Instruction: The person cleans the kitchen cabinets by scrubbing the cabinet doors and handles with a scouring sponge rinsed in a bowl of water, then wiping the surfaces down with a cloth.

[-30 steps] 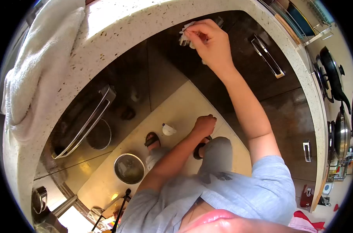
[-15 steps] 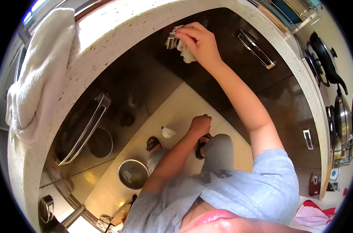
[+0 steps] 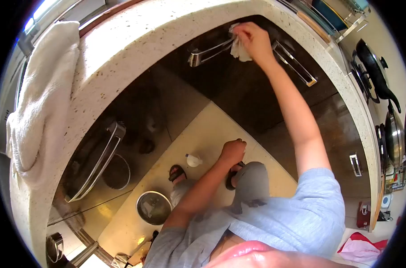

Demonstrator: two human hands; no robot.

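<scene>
My right hand [image 3: 254,41] is closed on a crumpled whitish cloth [image 3: 240,51], pressed to the far end of a metal drawer handle [image 3: 195,58]. The handle is fixed to a dark, glossy cabinet front [image 3: 167,82] below the counter. Part of the bar is hidden behind the cloth and fingers. Lower down, near my knee, my left hand [image 3: 233,152] is closed with its fingers curled in. What it holds, if anything, I cannot make out.
A metal basin [image 3: 154,217] and a small white object [image 3: 193,160] are on the tiled floor. A speckled counter [image 3: 122,42] curves overhead, with a white towel [image 3: 44,94] draped at left. More handles [image 3: 296,64] project from the cabinets. Pans [image 3: 376,73] are at far right.
My right hand has slid the cloth rightward along the handle, from its left end toward its right end, uncovering the bar. My left hand has stayed by the knee, still closed.
</scene>
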